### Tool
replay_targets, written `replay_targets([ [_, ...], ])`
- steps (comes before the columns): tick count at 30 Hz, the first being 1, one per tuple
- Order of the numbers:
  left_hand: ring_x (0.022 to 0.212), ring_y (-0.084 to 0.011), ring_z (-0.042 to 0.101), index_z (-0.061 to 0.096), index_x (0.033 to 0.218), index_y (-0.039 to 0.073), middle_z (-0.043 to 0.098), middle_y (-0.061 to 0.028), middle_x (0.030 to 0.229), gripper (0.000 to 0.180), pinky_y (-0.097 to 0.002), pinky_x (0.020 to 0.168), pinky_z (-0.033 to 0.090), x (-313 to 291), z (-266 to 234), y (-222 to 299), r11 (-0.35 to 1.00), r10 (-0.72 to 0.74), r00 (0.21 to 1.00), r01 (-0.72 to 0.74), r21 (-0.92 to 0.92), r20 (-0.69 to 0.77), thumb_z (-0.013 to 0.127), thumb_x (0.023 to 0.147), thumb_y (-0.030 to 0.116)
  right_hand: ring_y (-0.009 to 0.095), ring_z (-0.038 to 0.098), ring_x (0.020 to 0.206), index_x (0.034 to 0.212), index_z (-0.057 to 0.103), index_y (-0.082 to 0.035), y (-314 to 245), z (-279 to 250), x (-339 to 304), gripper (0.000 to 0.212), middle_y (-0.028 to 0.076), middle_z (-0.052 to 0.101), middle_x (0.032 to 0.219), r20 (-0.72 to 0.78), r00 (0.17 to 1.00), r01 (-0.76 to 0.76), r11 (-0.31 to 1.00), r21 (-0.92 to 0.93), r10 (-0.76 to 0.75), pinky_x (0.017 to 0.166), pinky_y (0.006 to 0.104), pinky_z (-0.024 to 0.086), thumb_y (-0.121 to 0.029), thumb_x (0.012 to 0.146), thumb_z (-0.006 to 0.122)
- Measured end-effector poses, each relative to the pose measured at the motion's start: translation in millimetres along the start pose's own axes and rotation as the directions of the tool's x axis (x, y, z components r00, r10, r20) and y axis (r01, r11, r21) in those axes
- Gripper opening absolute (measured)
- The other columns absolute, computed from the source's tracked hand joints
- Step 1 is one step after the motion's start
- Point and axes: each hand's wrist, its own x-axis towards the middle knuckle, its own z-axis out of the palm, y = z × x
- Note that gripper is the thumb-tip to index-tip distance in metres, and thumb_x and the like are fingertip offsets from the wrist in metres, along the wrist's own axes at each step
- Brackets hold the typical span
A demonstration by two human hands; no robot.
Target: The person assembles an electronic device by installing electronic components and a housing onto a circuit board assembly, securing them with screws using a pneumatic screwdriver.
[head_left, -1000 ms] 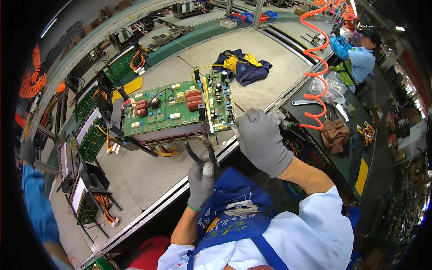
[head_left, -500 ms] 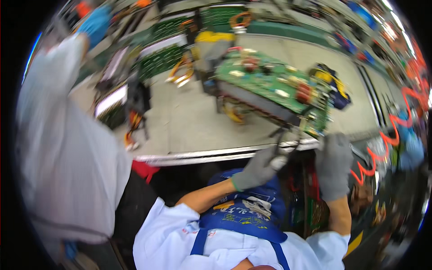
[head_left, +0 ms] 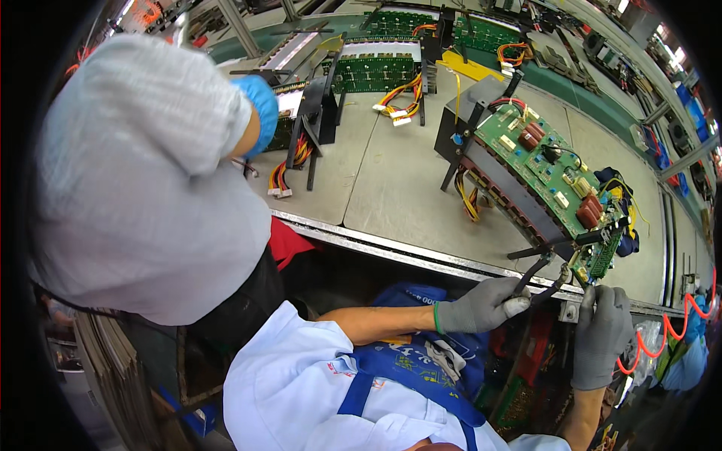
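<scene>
My left hand in its grey glove is closed around black cables at the table edge. My right hand is just beside, fingers curled up against the near corner of the green circuit board. Someone in grey leans over the table on my left.

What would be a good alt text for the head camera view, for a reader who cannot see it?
A person's gloved left hand holds black-handled pliers at the near corner of a green circuit board assembly on a grey workbench, with the gloved right hand beside it. A co-worker in a grey shirt stands at left.
</scene>
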Motion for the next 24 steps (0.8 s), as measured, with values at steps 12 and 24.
replay_targets([
  [12, 0.079, -0.0209, 0.060, 0.061, 0.107, 0.000, 0.061, -0.0106, 0.086, 0.032, -0.0347, 0.074, 0.050, -1, 6, 3, 1.000, -0.004, 0.999, 0.005, -0.029, 0.048, 0.059, 0.099, 0.030, 0.035, 0.054, 0.078, 0.089, 0.054, -0.001, 26, 0, 15, 0.016, 0.016, 0.052, 0.085, -0.055, 0.972, 0.236, 0.955, 0.182, -0.229, 0.066, 0.0451, 0.045, -0.002, 0.081, 0.067],
  [24, 0.083, -0.0242, 0.063, 0.060, 0.107, 0.000, 0.063, -0.0135, 0.090, 0.034, -0.0364, 0.077, 0.051, -5, 17, -1, 0.999, -0.032, 0.995, 0.034, -0.019, 0.090, 0.057, 0.099, 0.033, 0.033, 0.058, 0.076, 0.087, 0.056, -0.003, 0, 4, -1, 0.011, 0.014, 0.055, 0.083, -0.039, 0.999, -0.034, 0.993, 0.112, 0.038, 0.064, 0.0454, 0.046, -0.005, 0.083, 0.066],
])
